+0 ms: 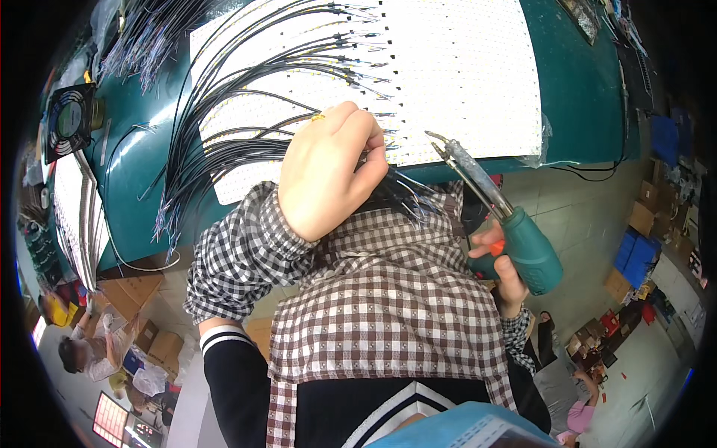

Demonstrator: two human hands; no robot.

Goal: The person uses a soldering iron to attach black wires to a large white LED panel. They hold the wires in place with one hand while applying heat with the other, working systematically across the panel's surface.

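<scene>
My left hand (332, 168) is over the near part of a white circuit board (467, 67), its thumb and fingers pinched at the wire end of a black cable (246, 145); the fingertips partly hide the grip. Many similar cables curve in from the left, with thin coloured wire ends along a row of small black parts. In my right hand (509, 280) is a soldering gun (532, 250) with a green handle, its metal tip pointing up and left, apart from the board's near right part. Loose wire ends (414, 198) hang over the table edge.
The board lies on a green tabletop (582, 97). At the left are a black fan (69, 123), a stack of white boards (78, 216) and a bundle of wires (149, 45). Cardboard boxes (642, 216) stand at the right. Other people are in the background at lower left and right.
</scene>
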